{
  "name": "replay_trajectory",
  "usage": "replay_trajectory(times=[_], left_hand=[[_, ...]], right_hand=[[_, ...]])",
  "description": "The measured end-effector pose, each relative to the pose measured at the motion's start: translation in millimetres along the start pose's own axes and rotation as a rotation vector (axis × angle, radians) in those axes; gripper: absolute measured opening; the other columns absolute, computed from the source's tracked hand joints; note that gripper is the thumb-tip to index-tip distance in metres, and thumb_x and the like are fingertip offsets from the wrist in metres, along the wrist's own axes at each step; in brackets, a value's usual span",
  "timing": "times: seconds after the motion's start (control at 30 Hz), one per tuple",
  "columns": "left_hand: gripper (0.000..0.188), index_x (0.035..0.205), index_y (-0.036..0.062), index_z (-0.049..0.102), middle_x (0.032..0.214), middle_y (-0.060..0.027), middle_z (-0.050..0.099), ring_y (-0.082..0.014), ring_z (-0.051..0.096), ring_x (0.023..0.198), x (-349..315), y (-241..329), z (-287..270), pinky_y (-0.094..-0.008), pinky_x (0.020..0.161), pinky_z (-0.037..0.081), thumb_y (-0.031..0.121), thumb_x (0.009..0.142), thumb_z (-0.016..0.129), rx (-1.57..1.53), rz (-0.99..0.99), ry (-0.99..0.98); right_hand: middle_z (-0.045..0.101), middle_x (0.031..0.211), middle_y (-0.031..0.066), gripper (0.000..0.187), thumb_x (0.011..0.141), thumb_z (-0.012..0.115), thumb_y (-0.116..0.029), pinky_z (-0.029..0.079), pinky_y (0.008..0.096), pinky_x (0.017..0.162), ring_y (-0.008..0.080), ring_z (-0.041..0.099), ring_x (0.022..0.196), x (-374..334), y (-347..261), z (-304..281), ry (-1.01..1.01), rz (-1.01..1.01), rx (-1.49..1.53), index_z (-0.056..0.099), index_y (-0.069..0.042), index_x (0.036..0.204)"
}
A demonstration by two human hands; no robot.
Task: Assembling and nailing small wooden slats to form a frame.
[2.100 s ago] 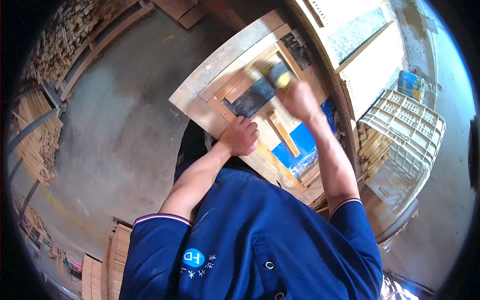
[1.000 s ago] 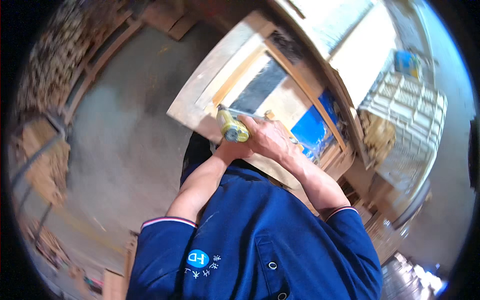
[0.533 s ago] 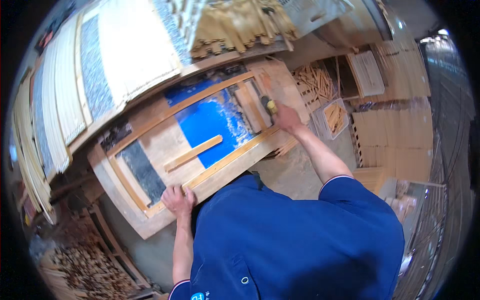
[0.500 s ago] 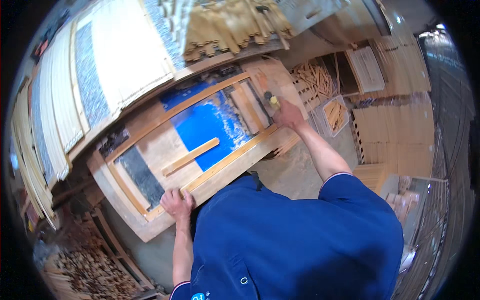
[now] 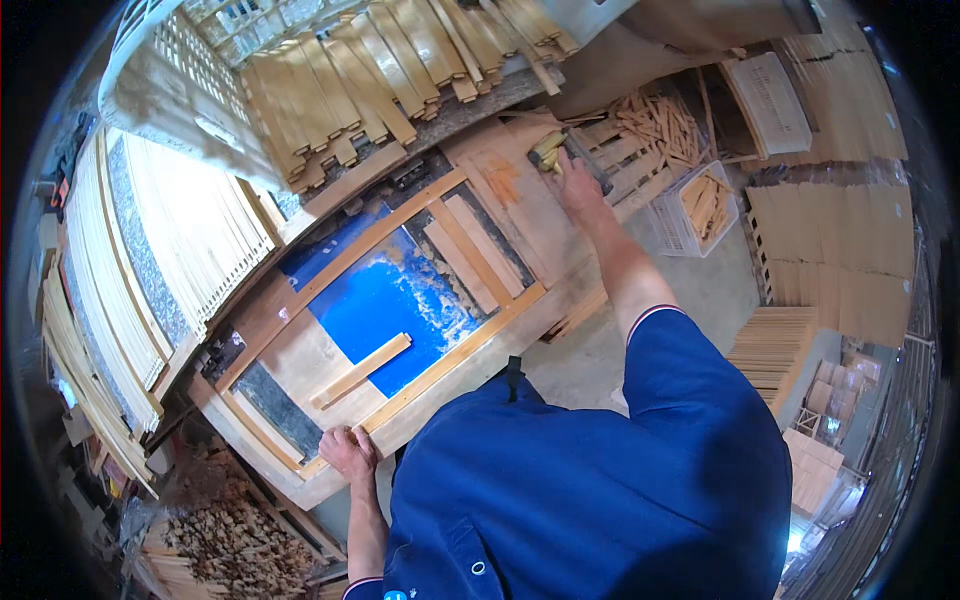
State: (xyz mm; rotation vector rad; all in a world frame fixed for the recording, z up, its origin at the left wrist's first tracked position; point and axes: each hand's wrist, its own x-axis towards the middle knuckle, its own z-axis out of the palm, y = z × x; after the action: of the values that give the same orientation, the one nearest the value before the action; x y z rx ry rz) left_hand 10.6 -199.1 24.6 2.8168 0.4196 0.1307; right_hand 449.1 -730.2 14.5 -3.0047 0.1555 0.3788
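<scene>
On the workbench lies a rectangular wooden frame (image 5: pixel 452 350) made of strips, with a blue sheet (image 5: pixel 400 310) under its middle. A loose wooden strip (image 5: pixel 362 370) rests at a slant inside it. My left hand (image 5: pixel 348 453) is at the near left part of the frame, its fingers curled on the front rail and the board edge. My right hand (image 5: pixel 582 188) is stretched to the far right end of the bench, closed around a yellow and dark hand tool (image 5: pixel 549 150). The fingers partly cover the tool, so its exact kind does not show.
Wooden slats (image 5: pixel 350 85) are piled behind the bench, beside a white plastic crate (image 5: pixel 190 95). Pale strips (image 5: pixel 195 230) stack at the left. Right of the bench stand a white basket of offcuts (image 5: pixel 700 212) and stacked boards (image 5: pixel 835 240). A bundle of sticks (image 5: pixel 235 550) sits lower left.
My right hand has carried the tool away from the frame's right end to the bench's far right. My left hand stays at the front rail. The view has shifted, showing more of the crate.
</scene>
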Motion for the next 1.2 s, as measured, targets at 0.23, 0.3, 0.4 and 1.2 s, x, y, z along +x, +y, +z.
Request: replay_trajectory(times=[0.23,0.3,0.4,1.2], left_hand=[[0.024,0.096,0.0085,0.061,0.099,-0.0152,0.059,-0.0369,0.055,0.096,-2.8,-6.7,7.2,-0.0495,0.085,0.042,0.027,0.085,0.070,0.016,-0.003,-0.048],[0.024,0.097,0.0088,0.062,0.100,-0.0153,0.059,-0.0370,0.055,0.097,-4.3,-6.8,5.0,-0.0501,0.085,0.042,0.027,0.084,0.071,0.029,-0.010,-0.047],[0.025,0.097,0.0090,0.061,0.099,-0.0151,0.059,-0.0370,0.055,0.096,-6.8,-5.3,4.0,-0.0506,0.086,0.042,0.026,0.082,0.073,0.034,-0.015,-0.025],[0.026,0.082,0.0089,0.061,0.077,-0.0134,0.064,-0.0389,0.065,0.068,77.4,15.2,-124.0,-0.0504,0.058,0.049,0.029,0.090,0.076,-0.061,0.604,-0.396]], right_hand=[[0.058,0.128,0.0208,0.063,0.099,0.060,-0.037,0.048,0.0505,0.102,0.0425,0.059,0.118,41.3,-7.2,19.0,0.137,-0.029,0.007,0.038,-0.013,0.153],[0.062,0.122,0.0192,0.053,0.098,0.061,-0.030,0.049,0.0503,0.099,0.0404,0.060,0.116,24.8,-61.2,-6.2,0.080,-0.050,-0.060,0.048,-0.009,0.145],[0.067,0.104,0.0181,0.020,0.094,0.064,-0.022,0.050,0.0506,0.090,0.0394,0.062,0.106,-0.6,-144.2,25.7,0.410,-0.605,0.333,0.068,-0.005,0.105],[0.054,0.080,0.0015,0.043,0.074,0.080,-0.050,0.048,0.0407,0.067,0.0226,0.062,0.079,-315.4,-199.4,-213.7,0.659,-0.874,0.193,0.070,-0.017,0.101]])
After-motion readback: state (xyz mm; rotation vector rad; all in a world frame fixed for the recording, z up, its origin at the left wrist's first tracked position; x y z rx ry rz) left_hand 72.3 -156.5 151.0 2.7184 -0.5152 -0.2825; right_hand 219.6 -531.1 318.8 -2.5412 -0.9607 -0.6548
